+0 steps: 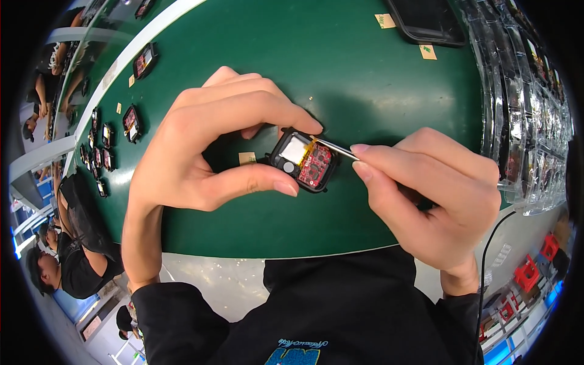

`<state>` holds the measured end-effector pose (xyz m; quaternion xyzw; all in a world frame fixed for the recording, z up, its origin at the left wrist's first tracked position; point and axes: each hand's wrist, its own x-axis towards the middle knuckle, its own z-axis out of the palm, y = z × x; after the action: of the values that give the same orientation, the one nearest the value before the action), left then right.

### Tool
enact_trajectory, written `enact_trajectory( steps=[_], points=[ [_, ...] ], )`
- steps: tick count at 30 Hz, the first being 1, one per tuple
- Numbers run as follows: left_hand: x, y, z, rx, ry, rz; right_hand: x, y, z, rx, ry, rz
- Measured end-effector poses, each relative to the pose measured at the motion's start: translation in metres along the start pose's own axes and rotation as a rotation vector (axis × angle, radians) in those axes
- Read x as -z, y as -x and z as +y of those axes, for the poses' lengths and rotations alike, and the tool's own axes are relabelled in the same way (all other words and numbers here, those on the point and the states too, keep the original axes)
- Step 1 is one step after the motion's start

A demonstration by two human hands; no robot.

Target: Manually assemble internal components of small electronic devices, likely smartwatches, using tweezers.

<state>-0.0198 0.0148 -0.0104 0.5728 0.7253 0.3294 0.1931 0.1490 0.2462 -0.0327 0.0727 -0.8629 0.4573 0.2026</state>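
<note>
An opened black device case [331, 176] lies at mid-view, with a silver battery [294, 149], a red circuit board [317, 165] and a strip of amber tape inside. My left hand [225, 140] grips the case by its edges, the index finger at the far side and the thumb at the near left. Between the thumb and index finger of my right hand [426, 188] is a pair of metal tweezers [337, 148]. Their tip reaches the amber tape at the case's upper edge.
Several similar opened cases [131, 123] sit on the green table [243, 234] at the left. Small tan stickers [247, 158] are scattered about. A black tray-like object [429, 21] lies at the far right, beside clear plastic trays [517, 109] of parts. Other people work at the left.
</note>
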Motion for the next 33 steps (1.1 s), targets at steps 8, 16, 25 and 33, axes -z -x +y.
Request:
enact_trajectory(
  steps=[8,16,25,33],
  points=[
    [0.001,0.001,-0.002,-0.023,-0.007,-0.019,0.004,-0.001,0.001,-0.063,-0.062,-0.056],
    [-0.001,-0.004,0.0,-0.076,-0.025,-0.004,0.004,-0.003,0.001,-0.033,-0.053,-0.092],
    [0.0,-0.002,0.002,-0.057,-0.05,-0.045,-0.004,0.005,0.002,-0.013,-0.077,-0.02],
    [0.001,-0.004,0.008,0.032,-0.076,-0.026,0.007,0.006,0.0,-0.08,-0.104,0.067]
  ],
)
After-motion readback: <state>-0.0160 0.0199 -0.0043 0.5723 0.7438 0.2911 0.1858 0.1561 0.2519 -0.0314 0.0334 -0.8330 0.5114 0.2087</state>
